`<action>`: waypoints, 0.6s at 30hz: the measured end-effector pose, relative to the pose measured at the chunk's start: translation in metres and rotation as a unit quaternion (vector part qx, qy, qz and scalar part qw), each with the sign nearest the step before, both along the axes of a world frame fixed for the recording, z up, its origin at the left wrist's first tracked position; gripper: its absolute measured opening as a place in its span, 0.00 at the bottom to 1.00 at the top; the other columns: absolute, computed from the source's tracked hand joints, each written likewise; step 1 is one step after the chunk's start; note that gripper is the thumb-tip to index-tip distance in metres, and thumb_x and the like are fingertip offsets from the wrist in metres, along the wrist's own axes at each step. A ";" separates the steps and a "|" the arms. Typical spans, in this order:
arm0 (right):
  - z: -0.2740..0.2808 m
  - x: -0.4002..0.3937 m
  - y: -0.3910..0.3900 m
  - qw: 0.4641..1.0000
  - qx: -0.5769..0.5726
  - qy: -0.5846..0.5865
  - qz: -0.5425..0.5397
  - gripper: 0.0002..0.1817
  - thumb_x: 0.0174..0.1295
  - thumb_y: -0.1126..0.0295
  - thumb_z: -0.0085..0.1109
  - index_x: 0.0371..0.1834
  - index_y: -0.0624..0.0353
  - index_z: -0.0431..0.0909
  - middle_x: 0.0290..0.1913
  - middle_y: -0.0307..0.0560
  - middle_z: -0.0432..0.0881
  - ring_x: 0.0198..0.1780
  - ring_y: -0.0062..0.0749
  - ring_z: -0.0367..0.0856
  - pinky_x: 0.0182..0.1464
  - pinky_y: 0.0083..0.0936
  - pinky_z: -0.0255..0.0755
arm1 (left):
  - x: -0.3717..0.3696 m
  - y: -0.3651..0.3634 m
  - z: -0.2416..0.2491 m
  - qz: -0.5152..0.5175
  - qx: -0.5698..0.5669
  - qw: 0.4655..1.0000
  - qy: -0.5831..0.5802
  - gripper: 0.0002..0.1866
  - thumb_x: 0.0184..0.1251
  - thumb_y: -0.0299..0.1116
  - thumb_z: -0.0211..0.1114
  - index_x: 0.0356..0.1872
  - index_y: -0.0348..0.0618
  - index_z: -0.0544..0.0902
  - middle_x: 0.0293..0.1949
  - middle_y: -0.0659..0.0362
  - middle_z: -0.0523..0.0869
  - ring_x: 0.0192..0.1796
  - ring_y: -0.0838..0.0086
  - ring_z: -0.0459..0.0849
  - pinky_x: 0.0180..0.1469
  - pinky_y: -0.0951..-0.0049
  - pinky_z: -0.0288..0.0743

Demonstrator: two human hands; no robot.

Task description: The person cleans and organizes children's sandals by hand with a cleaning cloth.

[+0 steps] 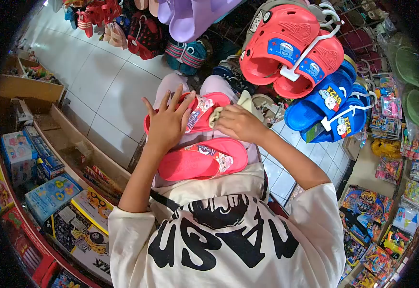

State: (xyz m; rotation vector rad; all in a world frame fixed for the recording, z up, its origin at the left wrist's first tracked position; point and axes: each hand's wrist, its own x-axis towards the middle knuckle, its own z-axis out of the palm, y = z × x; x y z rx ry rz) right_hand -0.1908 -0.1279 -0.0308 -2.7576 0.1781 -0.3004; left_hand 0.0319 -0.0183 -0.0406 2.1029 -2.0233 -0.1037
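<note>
Two pink-red children's sandals with printed straps lie on the person's lap. My left hand (pixel 169 120) rests on the farther sandal (pixel 212 100) near its strap, with the fingers spread. In my right hand (pixel 236 122) is a pale cream cloth (pixel 244 102), pinched by the fingers against that sandal's side. The nearer sandal (pixel 203 159) lies closer to the body, and neither hand touches it.
Red clogs (pixel 291 50) and blue sandals (pixel 332 103) hang at the upper right. More footwear, including purple sandals (pixel 195 19), hangs ahead. Boxed toys (pixel 56 197) fill the left shelf, and packaged toys (pixel 368 206) stand at the right.
</note>
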 end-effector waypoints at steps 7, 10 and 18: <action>0.003 0.034 0.023 0.994 -0.005 -0.105 -0.033 0.13 0.61 0.64 0.60 0.47 0.54 0.81 0.47 0.39 0.81 0.51 0.36 0.75 0.54 0.36 0.67 | -0.005 -0.007 -0.006 0.027 0.017 0.999 -0.017 0.30 0.65 0.31 0.54 0.69 0.67 0.67 0.72 0.60 0.65 0.67 0.59 0.70 0.63 0.18 0.40; -0.010 0.026 0.020 0.997 0.038 -0.056 -0.035 0.13 0.62 0.64 0.58 0.48 0.53 0.82 0.46 0.37 0.82 0.51 0.33 0.75 0.54 0.34 0.66 | -0.006 -0.006 -0.009 0.023 0.011 0.999 -0.037 0.31 0.62 0.30 0.55 0.69 0.67 0.67 0.71 0.61 0.65 0.65 0.62 0.72 0.63 0.18 0.41; 0.004 0.006 0.007 0.985 0.022 -0.076 -0.155 0.08 0.60 0.68 0.57 0.27 0.58 0.81 0.30 0.43 0.82 0.33 0.35 0.79 0.39 0.33 0.70 | -0.011 -0.001 0.002 0.015 -0.027 0.999 0.023 0.28 0.58 0.27 0.58 0.62 0.62 0.73 0.62 0.65 0.74 0.60 0.66 0.75 0.66 0.22 0.43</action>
